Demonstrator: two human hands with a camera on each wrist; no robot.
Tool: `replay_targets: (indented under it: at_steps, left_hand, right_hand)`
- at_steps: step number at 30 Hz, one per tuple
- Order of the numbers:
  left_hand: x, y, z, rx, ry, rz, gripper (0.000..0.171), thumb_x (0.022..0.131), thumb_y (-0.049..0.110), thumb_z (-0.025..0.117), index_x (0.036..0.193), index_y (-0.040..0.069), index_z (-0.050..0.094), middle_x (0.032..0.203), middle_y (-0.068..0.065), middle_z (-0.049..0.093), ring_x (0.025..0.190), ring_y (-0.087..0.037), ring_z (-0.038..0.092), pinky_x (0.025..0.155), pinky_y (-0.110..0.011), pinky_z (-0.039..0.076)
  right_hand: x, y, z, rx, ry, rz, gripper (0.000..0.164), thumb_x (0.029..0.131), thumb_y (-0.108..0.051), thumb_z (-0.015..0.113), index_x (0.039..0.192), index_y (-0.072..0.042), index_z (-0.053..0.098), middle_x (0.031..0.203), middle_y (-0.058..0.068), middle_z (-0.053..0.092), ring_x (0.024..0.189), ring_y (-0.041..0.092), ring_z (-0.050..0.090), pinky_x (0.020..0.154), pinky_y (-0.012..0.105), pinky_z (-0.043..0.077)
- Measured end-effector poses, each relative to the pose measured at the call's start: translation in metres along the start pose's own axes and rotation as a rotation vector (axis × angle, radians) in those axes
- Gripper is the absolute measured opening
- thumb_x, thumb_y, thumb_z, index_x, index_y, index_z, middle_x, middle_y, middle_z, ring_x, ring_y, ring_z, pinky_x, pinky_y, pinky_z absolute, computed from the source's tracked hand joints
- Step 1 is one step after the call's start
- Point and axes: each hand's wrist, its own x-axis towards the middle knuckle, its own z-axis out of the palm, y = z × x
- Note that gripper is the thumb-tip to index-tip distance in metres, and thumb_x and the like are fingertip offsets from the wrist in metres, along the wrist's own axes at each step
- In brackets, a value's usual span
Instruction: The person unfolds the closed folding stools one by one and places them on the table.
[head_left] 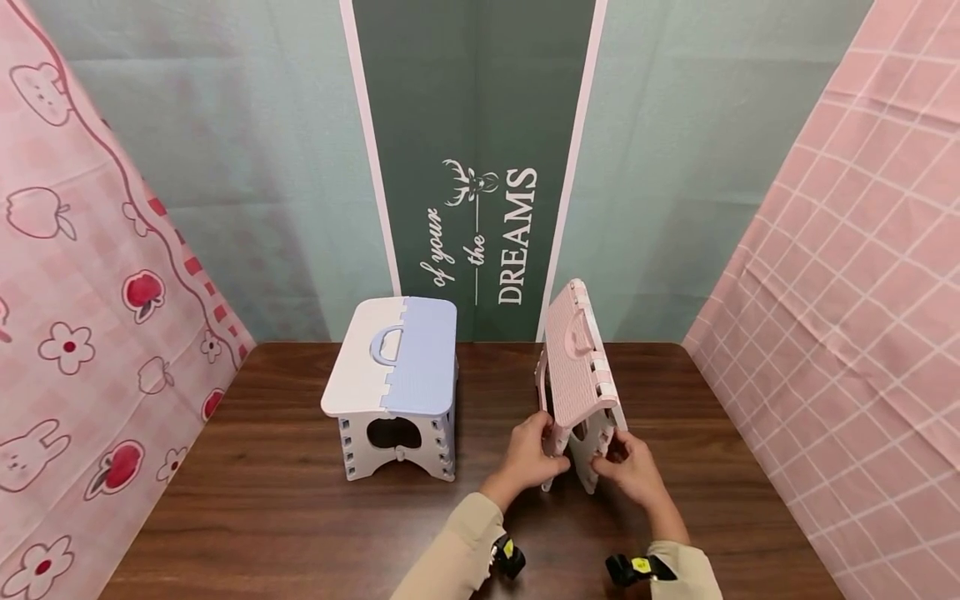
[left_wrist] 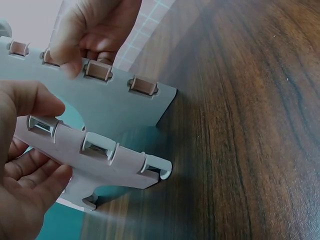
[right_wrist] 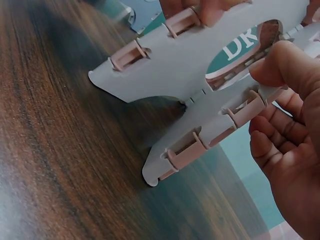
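A pink and white folding step stool (head_left: 567, 367) stands half folded on the right, its top bent into a steep peak and its legs close together. My left hand (head_left: 527, 457) pinches the edge of its left leg panel, thumb in front and fingers behind. On the opposite leg panel, my right hand (head_left: 637, 477) grips the edge between thumb and fingers. The left wrist view shows the two leg panels (left_wrist: 125, 107) apart, with a gap between them. In the right wrist view, the panels (right_wrist: 165, 75) form a V, joined by a hinge; their feet touch the table.
A blue and white folding stool (head_left: 423, 358) stands fully unfolded to the left. Both stools are on a dark wooden table (head_left: 300, 533). Behind hangs a green cloth (head_left: 472, 83) with lettering; pink patterned cloths hang at both sides.
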Motion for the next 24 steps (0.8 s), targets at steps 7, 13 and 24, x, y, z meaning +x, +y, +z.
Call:
replay_targets:
  at_steps: [7, 13, 24]
  left_hand:
    - [-0.001, -0.004, -0.004, -0.012, 0.003, 0.009, 0.042, 0.056, 0.012, 0.077, 0.092, 0.009, 0.056, 0.085, 0.005, 0.055, 0.075, -0.007, 0.053, 0.065, -0.015, 0.043]
    - [-0.001, -0.007, -0.007, -0.061, -0.019, -0.018, 0.043, 0.054, 0.010, 0.078, 0.091, 0.009, 0.056, 0.083, 0.006, 0.054, 0.073, -0.006, 0.052, 0.063, -0.016, 0.042]
    - [-0.001, -0.008, -0.012, -0.110, -0.046, -0.057, 0.048, 0.050, 0.005, 0.079, 0.092, 0.009, 0.056, 0.084, 0.006, 0.054, 0.072, -0.007, 0.053, 0.063, -0.017, 0.043]
  right_hand:
    - [0.001, 0.001, -0.002, -0.008, -0.009, 0.015, 0.024, 0.069, 0.011, 0.068, 0.090, 0.010, 0.058, 0.079, 0.013, 0.058, 0.069, 0.015, 0.054, 0.061, 0.025, 0.047]
    - [0.001, 0.004, -0.004, -0.007, 0.002, 0.008, 0.022, 0.069, 0.011, 0.069, 0.088, 0.008, 0.058, 0.079, 0.012, 0.057, 0.069, 0.013, 0.053, 0.061, 0.025, 0.047]
    - [0.000, 0.007, -0.009, 0.016, 0.040, 0.004, 0.023, 0.068, 0.013, 0.068, 0.088, 0.009, 0.058, 0.078, 0.011, 0.058, 0.068, 0.010, 0.053, 0.059, 0.022, 0.046]
